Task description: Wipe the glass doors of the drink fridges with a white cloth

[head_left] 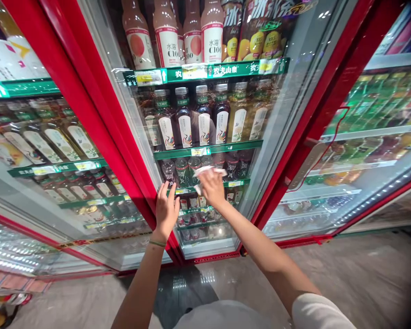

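In the head view, my right hand presses a white cloth against the glass door of a drinks fridge. The hand is slightly blurred, and part of the cloth shows above and left of its fingers. My left hand rests at the door's left side, over the red frame and the glass edge. Its fingers are stretched out and apart, with nothing held. Behind the glass stand dark tea bottles on a shelf level above both hands.
Pink-capped juice bottles fill the upper shelf. A neighbouring fridge stands on the left, another on the right. A red cord hangs by the right frame. Grey tiled floor lies below.
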Action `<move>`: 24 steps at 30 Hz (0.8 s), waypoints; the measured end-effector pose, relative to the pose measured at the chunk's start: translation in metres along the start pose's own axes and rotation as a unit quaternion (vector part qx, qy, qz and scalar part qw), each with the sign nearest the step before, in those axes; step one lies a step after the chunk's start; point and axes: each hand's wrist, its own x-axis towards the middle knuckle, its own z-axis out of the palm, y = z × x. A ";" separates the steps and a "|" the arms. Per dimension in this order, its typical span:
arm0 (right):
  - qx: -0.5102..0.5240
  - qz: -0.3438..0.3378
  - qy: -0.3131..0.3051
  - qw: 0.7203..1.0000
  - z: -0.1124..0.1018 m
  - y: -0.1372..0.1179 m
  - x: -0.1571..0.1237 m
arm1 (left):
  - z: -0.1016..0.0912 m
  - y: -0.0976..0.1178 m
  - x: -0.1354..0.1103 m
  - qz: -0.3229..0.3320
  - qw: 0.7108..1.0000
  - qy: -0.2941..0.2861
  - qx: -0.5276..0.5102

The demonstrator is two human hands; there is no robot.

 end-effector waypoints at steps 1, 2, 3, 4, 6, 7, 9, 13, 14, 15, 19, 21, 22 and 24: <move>0.009 -0.079 -0.041 0.996 0.000 0.000 -0.005 | 0.001 0.001 0.000 0.003 1.000 0.002 0.001; 0.015 -0.138 -0.070 0.988 -0.001 0.005 -0.011 | 0.001 0.003 -0.001 0.006 1.000 0.004 0.003; 0.016 -0.165 -0.082 0.983 -0.004 0.014 -0.018 | 0.002 0.004 -0.001 0.008 1.000 0.006 0.005; 0.012 -0.157 -0.076 0.985 -0.008 0.026 -0.025 | 0.002 0.006 -0.001 0.010 1.000 0.011 0.008; -0.006 -0.053 -0.028 0.998 -0.014 0.050 -0.039 | 0.005 0.013 0.001 0.007 1.000 0.022 0.014; -0.014 0.017 -0.001 1.000 -0.016 0.060 -0.045 | 0.008 0.017 0.002 0.005 0.999 0.028 0.017; -0.022 0.131 0.037 0.990 -0.017 0.074 -0.055 | 0.015 0.031 0.005 -0.003 0.999 0.030 0.024; -0.011 0.072 -0.035 0.997 -0.029 0.097 -0.072 | 0.034 0.066 0.018 -0.007 0.999 0.003 0.033; -0.008 0.019 -0.064 0.998 -0.036 0.107 -0.076 | 0.039 0.075 0.022 -0.006 0.999 -0.003 0.035; -0.009 -0.025 -0.083 0.996 -0.043 0.119 -0.078 | 0.043 0.084 0.026 -0.005 0.999 -0.006 0.039; -0.042 0.012 -0.024 0.999 -0.064 0.167 -0.087 | 0.058 0.112 0.042 -0.009 0.998 0.004 0.062; -0.050 0.076 0.015 0.996 -0.062 0.181 -0.095 | 0.066 0.119 0.048 -0.023 0.997 0.014 0.078; -0.048 0.087 0.020 0.995 -0.059 0.185 -0.100 | 0.070 0.121 0.049 -0.030 0.996 0.015 0.086; -0.040 0.057 -0.002 0.998 -0.054 0.191 -0.110 | 0.077 0.121 0.050 -0.039 0.995 0.009 0.096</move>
